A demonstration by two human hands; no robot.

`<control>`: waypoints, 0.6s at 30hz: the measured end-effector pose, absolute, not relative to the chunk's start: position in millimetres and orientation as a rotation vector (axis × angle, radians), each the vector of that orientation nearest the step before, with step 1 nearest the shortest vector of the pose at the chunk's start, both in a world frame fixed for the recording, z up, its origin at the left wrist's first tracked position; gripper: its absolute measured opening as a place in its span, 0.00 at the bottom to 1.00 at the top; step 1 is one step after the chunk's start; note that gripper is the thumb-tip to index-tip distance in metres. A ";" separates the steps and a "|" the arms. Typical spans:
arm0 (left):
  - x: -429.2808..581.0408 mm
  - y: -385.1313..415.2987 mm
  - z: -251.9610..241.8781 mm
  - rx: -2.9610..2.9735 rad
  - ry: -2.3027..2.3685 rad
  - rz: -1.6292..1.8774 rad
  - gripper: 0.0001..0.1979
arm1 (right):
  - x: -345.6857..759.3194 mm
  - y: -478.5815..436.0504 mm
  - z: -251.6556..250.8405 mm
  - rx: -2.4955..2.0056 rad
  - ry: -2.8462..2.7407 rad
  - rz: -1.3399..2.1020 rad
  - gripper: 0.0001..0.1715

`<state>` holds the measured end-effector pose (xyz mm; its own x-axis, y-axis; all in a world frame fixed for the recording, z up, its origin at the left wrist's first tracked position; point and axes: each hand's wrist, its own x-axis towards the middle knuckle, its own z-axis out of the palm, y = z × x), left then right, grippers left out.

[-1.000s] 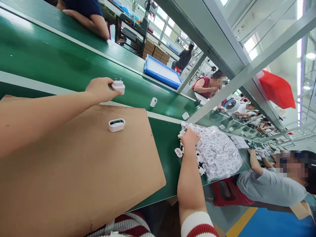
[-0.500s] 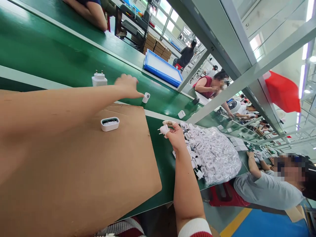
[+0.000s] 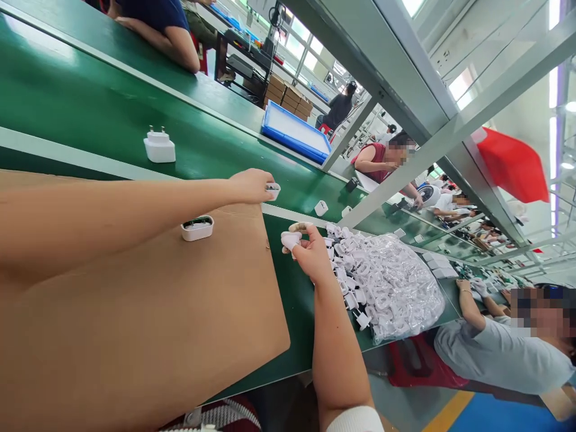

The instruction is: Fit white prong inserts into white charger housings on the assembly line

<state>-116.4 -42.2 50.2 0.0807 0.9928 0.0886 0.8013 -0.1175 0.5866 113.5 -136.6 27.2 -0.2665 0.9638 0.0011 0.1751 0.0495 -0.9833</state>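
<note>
My left hand (image 3: 252,183) reaches across the cardboard to the green belt, its fingers closed on a small white charger housing (image 3: 273,191) whose open end shows. In my right hand (image 3: 312,253), between thumb and fingers, is a white plug piece (image 3: 290,240); a fingertip there wears a pale cover. Below my left forearm an open white housing (image 3: 198,230) with a green circuit board inside lies on the cardboard sheet (image 3: 189,324). A white charger (image 3: 159,148) with two prongs pointing up stands on the belt.
A heap of white plug pieces (image 3: 348,276) spills from a clear plastic bag (image 3: 400,288) right of my right hand. More white housings (image 3: 321,208) sit along the green belt (image 3: 90,114). A blue-rimmed tray (image 3: 294,133) lies beyond. A person in grey (image 3: 499,348) sits at right; a metal post rises nearby.
My left hand has moved right and closed on the housing on the belt. The plug piece in my right hand has turned, hiding its prongs. The standing charger has shifted left.
</note>
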 end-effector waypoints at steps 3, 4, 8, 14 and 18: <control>-112.1 -104.0 49.2 2.102 1.656 0.620 0.22 | 111.5 -140.6 34.3 -1.145 -1.508 1.417 0.28; -111.0 -124.5 46.1 2.135 1.607 0.616 0.20 | 110.7 -142.3 36.3 -1.130 -1.498 1.454 0.32; -108.8 -183.1 24.2 2.129 1.505 0.606 0.15 | 105.6 -148.3 38.1 -1.182 -1.529 1.403 0.34; -110.0 -199.8 -13.8 1.932 1.371 0.877 0.24 | 94.0 -152.8 26.9 -1.250 -1.580 1.153 0.20; -111.4 -197.3 -28.7 1.832 1.330 0.996 0.25 | 88.2 -155.8 21.5 -1.199 -1.637 1.054 0.16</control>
<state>-111.4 -197.3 -28.7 0.1945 0.9604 0.1996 0.4612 -0.2691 0.8455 88.2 -155.8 21.5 -0.2007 0.9696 0.1400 0.2741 0.1927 -0.9422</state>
